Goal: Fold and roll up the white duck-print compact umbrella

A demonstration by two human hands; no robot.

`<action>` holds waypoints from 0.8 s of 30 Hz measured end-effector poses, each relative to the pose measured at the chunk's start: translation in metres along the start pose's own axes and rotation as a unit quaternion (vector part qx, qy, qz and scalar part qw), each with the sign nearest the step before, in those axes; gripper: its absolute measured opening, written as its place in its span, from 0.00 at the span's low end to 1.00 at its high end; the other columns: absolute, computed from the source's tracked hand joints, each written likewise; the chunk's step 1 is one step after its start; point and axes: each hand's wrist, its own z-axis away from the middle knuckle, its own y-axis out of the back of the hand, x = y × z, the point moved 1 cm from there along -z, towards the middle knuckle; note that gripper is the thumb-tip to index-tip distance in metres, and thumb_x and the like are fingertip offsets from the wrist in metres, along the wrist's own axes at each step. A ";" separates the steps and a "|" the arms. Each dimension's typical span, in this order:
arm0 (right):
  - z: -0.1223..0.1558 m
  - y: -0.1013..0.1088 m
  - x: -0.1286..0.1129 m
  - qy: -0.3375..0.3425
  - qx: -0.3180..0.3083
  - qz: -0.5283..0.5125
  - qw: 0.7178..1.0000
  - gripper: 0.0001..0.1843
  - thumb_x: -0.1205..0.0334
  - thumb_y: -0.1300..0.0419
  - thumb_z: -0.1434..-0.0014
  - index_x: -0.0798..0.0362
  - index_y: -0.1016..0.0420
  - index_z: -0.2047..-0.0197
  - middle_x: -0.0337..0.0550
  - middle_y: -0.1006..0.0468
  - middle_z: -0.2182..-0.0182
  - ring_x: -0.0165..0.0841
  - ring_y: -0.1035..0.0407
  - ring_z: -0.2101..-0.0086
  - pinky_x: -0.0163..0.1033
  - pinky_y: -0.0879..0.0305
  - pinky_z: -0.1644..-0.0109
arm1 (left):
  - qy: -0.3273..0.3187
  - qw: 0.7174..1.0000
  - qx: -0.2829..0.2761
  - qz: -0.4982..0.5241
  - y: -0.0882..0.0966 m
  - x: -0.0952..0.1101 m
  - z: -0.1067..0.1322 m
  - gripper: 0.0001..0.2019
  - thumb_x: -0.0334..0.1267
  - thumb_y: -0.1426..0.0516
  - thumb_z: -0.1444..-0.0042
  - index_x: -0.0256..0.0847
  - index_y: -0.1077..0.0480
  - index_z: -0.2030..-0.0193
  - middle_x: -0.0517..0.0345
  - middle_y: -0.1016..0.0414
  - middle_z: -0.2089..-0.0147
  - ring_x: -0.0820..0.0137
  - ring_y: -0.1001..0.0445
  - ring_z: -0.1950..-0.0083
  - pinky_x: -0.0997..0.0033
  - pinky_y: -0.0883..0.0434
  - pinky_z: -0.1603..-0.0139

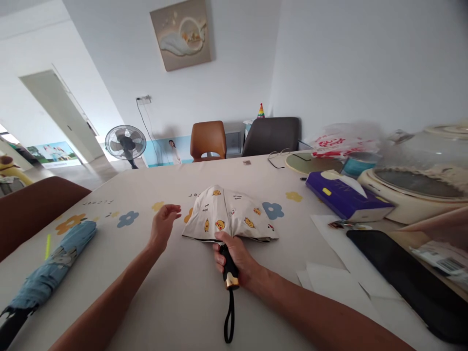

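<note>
A cream folding umbrella (234, 214) with small yellow cartoon figures lies on the table, its canopy collapsed but loosely spread. My right hand (234, 258) is wrapped round its black handle, the thumb up by the canopy's lower edge. A gold band circles the handle's end, and a black wrist strap (229, 319) hangs from it towards me. To the left of the canopy, my left hand (166, 224) is raised with loosely bent fingers, holding nothing and apart from the fabric. A blue folded umbrella (54, 270) lies on the table at the far left.
A purple tissue box (343, 195), white papers (336, 287), and a long black object (405, 282) lie on the right. Glasses (278, 158) rest near the far edge. Chairs (208, 139) and a fan (126, 142) stand beyond the flower-printed tablecloth (183, 302).
</note>
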 end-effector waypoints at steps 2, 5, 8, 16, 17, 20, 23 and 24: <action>0.000 0.000 0.000 -0.003 -0.003 0.009 1.000 0.13 0.58 0.46 0.47 0.54 0.40 0.80 0.31 0.41 0.87 0.21 0.50 0.89 0.30 0.45 0.87 | -0.038 0.997 -0.029 -0.068 -0.012 0.013 0.004 0.10 0.37 0.46 0.52 0.41 0.30 0.62 0.55 0.27 0.58 0.65 0.28 0.56 0.61 0.33 0.51; -0.001 0.000 0.001 0.004 0.005 0.012 1.000 0.13 0.58 0.45 0.48 0.54 0.39 0.79 0.31 0.41 0.87 0.22 0.49 0.89 0.30 0.45 0.87 | -0.105 0.978 -0.114 -0.141 -0.043 0.026 0.009 0.12 0.38 0.49 0.47 0.43 0.30 0.58 0.55 0.26 0.55 0.65 0.30 0.51 0.61 0.36 0.48; -0.003 0.001 0.001 0.009 0.008 -0.002 1.000 0.11 0.59 0.45 0.49 0.54 0.39 0.79 0.32 0.39 0.86 0.22 0.48 0.89 0.30 0.45 0.88 | -0.192 0.947 -0.203 -0.160 -0.082 0.028 0.009 0.16 0.39 0.51 0.44 0.43 0.32 0.51 0.54 0.32 0.44 0.67 0.38 0.41 0.63 0.44 0.39; -0.003 0.001 -0.001 -0.020 0.003 0.004 1.000 0.12 0.58 0.48 0.47 0.54 0.42 0.78 0.30 0.42 0.88 0.22 0.48 0.90 0.29 0.44 0.87 | -0.016 0.954 -0.180 -0.241 -0.122 0.017 -0.013 0.26 0.45 0.59 0.40 0.37 0.48 0.37 0.53 0.58 0.32 0.69 0.61 0.32 0.67 0.59 0.34; -0.004 0.001 -0.001 -0.018 0.000 0.004 1.000 0.11 0.59 0.47 0.47 0.54 0.41 0.78 0.30 0.41 0.87 0.22 0.48 0.89 0.29 0.43 0.87 | 0.002 0.957 -0.175 -0.231 -0.120 0.016 -0.012 0.28 0.48 0.59 0.40 0.38 0.50 0.36 0.54 0.59 0.31 0.69 0.61 0.32 0.67 0.58 0.34; -0.005 0.002 0.001 -0.006 -0.002 0.005 1.000 0.11 0.60 0.46 0.49 0.54 0.41 0.78 0.31 0.39 0.87 0.22 0.47 0.89 0.30 0.43 0.87 | 0.043 0.969 -0.147 -0.196 -0.113 0.013 -0.007 0.30 0.56 0.59 0.43 0.45 0.50 0.36 0.59 0.58 0.32 0.67 0.60 0.32 0.64 0.56 0.34; -0.002 0.001 0.003 0.005 0.003 0.034 0.999 0.11 0.60 0.47 0.49 0.53 0.42 0.80 0.30 0.41 0.90 0.22 0.48 0.90 0.29 0.44 0.88 | 0.072 0.980 -0.114 -0.148 -0.112 0.012 -0.002 0.30 0.58 0.56 0.45 0.50 0.47 0.38 0.62 0.55 0.32 0.63 0.56 0.32 0.61 0.54 0.35; -0.001 0.001 0.004 0.010 0.002 0.052 0.999 0.11 0.60 0.48 0.49 0.53 0.42 0.81 0.30 0.42 0.92 0.22 0.48 0.91 0.29 0.44 0.88 | 0.077 0.984 -0.103 -0.125 -0.112 0.013 -0.001 0.30 0.58 0.54 0.46 0.51 0.46 0.39 0.62 0.54 0.32 0.62 0.55 0.32 0.60 0.54 0.35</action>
